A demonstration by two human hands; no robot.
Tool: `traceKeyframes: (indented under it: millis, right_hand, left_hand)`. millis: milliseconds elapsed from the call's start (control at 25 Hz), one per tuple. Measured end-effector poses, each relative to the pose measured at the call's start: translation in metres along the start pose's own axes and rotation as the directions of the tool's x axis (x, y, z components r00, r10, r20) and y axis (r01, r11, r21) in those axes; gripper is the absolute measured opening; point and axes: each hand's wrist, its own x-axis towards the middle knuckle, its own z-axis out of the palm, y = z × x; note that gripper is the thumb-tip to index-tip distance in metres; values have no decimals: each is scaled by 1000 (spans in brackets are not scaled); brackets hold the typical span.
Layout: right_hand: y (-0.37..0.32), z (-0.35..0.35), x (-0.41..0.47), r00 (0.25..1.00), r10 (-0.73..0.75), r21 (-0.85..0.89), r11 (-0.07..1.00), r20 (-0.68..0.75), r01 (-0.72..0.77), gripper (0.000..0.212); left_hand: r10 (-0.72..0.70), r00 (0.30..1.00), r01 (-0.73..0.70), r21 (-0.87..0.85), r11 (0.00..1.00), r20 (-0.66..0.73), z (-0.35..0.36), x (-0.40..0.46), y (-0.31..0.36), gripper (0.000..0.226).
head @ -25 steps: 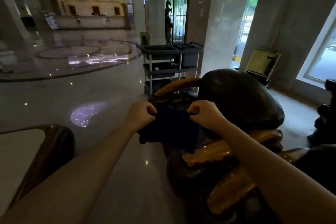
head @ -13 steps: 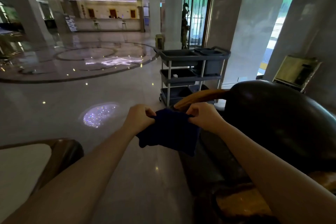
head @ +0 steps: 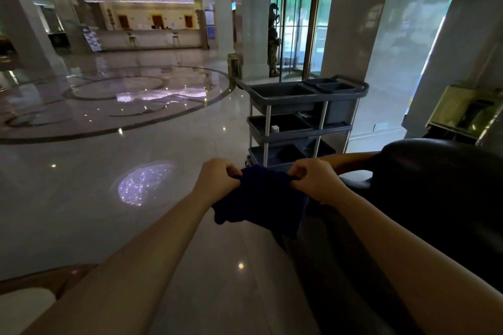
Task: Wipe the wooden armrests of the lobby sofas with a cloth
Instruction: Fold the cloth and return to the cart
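Dark blue cloth (head: 261, 198) pinched at its top edge between left hand (head: 217, 179) and right hand (head: 315, 179) fingers, 3-tier grey cart (head: 299, 117) beyond the fingers, its bins' contents unclear.

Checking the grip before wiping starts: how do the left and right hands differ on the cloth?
The left hand pinches the dark blue cloth's left top edge; the right hand pinches its right top edge. The left hand is over bare floor, the right beside the sofa's wooden armrest. Both are closed fists, level, with the cloth hanging between them.

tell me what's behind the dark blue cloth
Behind the cloth, pinched by the left hand and right hand, stands a grey cart. The cloth covers part of its bottom shelf.
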Motion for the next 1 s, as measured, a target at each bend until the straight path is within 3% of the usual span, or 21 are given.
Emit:
traceKeyframes:
  millis: [640, 1000]
  right_hand:
    - [70, 77, 450, 999, 43, 16, 999, -7, -43, 12]
    - [100, 97, 671, 965, 181, 4, 983, -191, -183, 9]
  left_hand:
    - [41, 999, -41, 16, 999, 26, -13, 436, -159, 9]
    - [265, 942, -270, -6, 963, 207, -23, 706, -216, 6]
